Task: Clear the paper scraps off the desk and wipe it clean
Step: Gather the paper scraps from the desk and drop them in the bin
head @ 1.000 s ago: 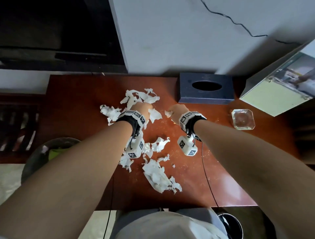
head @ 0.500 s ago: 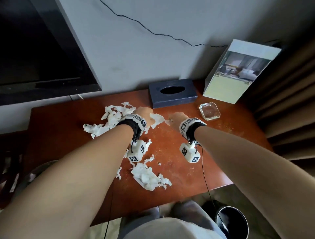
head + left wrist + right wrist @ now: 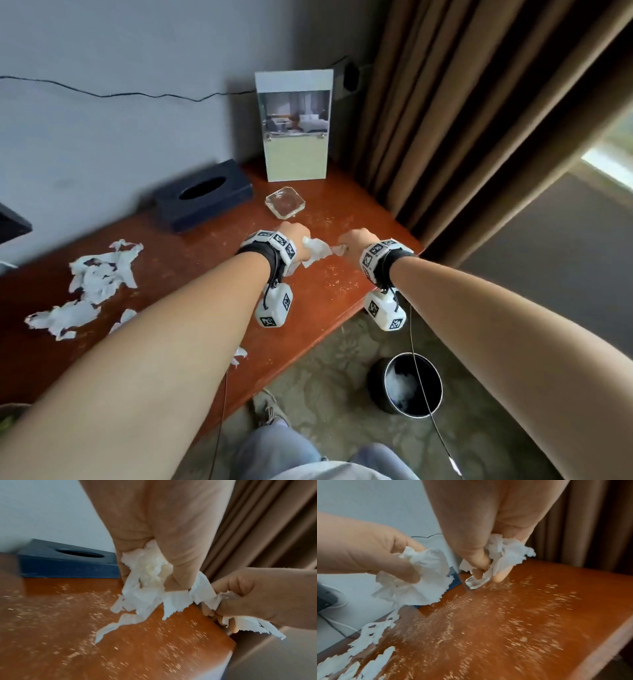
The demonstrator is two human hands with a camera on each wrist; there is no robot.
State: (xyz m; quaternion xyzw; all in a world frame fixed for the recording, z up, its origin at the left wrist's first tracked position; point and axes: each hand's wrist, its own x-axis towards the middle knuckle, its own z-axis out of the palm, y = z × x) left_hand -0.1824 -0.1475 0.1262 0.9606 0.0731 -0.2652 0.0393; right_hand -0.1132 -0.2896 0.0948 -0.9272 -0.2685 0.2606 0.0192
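Both hands hover above the right end of the reddish wooden desk (image 3: pixel 191 274), each closed on torn white paper. My left hand (image 3: pixel 291 236) grips a crumpled bunch of paper scraps (image 3: pixel 145 582) whose ragged ends hang down. My right hand (image 3: pixel 354 240) holds a smaller wad of scraps (image 3: pixel 505 551) close to the desk's right edge. More loose scraps (image 3: pixel 99 277) lie on the desk's left part, and one (image 3: pixel 239 354) sits by the front edge. Fine crumbs (image 3: pixel 505 615) speckle the wood.
A dark blue tissue box (image 3: pixel 202 195) stands against the wall, a glass ashtray (image 3: pixel 285 202) beside it and an upright framed card (image 3: pixel 295 126) behind. Brown curtains (image 3: pixel 462 102) hang right of the desk. A black bin (image 3: pixel 407 387) holding white paper stands on the floor below.
Both hands have carried their paper from the desk's middle to its right end, and the view has swung right, bringing the curtain and the floor bin into sight.
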